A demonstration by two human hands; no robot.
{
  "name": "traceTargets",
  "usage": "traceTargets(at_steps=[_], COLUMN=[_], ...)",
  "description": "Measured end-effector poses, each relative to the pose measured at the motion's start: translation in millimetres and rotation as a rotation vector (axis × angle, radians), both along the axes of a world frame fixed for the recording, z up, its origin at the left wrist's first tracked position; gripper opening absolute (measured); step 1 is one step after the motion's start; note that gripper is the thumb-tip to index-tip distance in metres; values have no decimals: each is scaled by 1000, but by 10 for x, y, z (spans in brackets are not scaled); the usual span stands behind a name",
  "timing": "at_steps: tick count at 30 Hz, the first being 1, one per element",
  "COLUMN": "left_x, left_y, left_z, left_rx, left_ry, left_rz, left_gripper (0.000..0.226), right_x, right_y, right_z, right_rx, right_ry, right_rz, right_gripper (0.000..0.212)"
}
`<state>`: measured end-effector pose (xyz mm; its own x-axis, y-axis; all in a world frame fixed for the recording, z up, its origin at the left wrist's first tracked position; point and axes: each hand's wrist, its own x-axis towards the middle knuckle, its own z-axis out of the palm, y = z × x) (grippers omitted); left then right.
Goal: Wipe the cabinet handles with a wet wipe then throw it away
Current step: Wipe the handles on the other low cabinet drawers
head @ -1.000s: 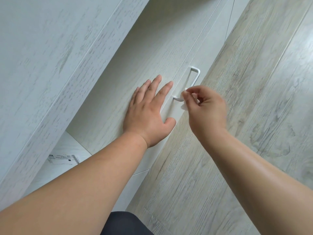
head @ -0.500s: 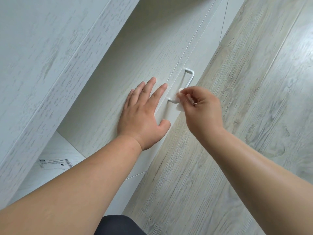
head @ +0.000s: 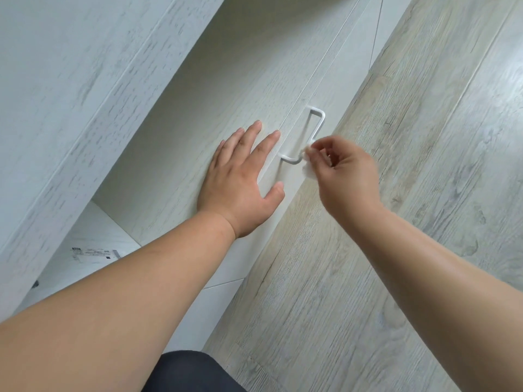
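A white metal bar handle (head: 317, 124) is fixed to a pale wood-grain cabinet front (head: 215, 103). My left hand (head: 240, 185) lies flat on that front, fingers straight, just left of the handle. My right hand (head: 348, 176) pinches a small white wet wipe (head: 308, 165) between thumb and fingertips. The wipe presses against the near end of the handle, by its lower corner. Most of the wipe is hidden inside the fingers.
A wide white wood-grain panel (head: 70, 94) overhangs at the left. Under it sits a white surface with a printed label (head: 94, 253). Grey wood-plank flooring (head: 424, 137) fills the right side. Dark clothing (head: 192, 374) shows at the bottom edge.
My right hand with the wipe has stayed at the near end of the handle, shifting only slightly along it. My left hand remains flat on the cabinet front.
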<state>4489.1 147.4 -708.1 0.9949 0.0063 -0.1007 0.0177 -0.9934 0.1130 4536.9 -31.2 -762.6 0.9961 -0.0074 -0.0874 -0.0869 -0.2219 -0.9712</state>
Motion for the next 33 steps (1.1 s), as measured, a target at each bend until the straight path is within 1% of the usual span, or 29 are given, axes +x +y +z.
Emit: traceTargets(at_steps=[2,6,8,10,14,15,19,21,24,25,27,29,31,33], left_x=[-2,15,127,203,222,227,244,240,243,246,249,244,249,249], left_y=[-5,-43,-107,-158,-116,-107,-107,-107,-104,-103,-98,-100,-107,-108], left_z=[5,40,76,73,0,1,17,9,-4,-7,-9,-10,-7,-4], left_rx=[7,-5,-33,-17,-34,-47,-65,-73,-67,-65,-63,-63,-63,-63], left_ry=[11,6,-40,-81,-74,-63,-54,-63,-70,-70,-73,-73,-73,-74], left_rz=[5,40,93,111,84,84,80,78,79,79,78,80,81,84], left_gripper=[81,80,72,68,75,77,77,76,74,74,74,74,74,75], right_x=[26,-98,-25,25,-120,-86,283,246,41,67,267,473,504,391], right_y=[-11,42,5,-8,47,36,-49,-40,0,-5,-31,-79,-96,-82], right_z=[24,41,55,61,18,7,-36,-49,-44,-53,-69,-58,-55,-54], right_rx=[13,-65,-77,-75,-138,-146,-139,-178,-220,-225,-207,-231,-302,-330], right_ry=[32,-21,-8,-8,-163,-189,-164,-253,-355,-354,-320,-334,-399,-431], right_rz=[-36,89,59,23,162,165,2,26,148,143,50,1,22,70], right_gripper=[8,5,5,6,6,7,7,7,5,5,7,9,11,10])
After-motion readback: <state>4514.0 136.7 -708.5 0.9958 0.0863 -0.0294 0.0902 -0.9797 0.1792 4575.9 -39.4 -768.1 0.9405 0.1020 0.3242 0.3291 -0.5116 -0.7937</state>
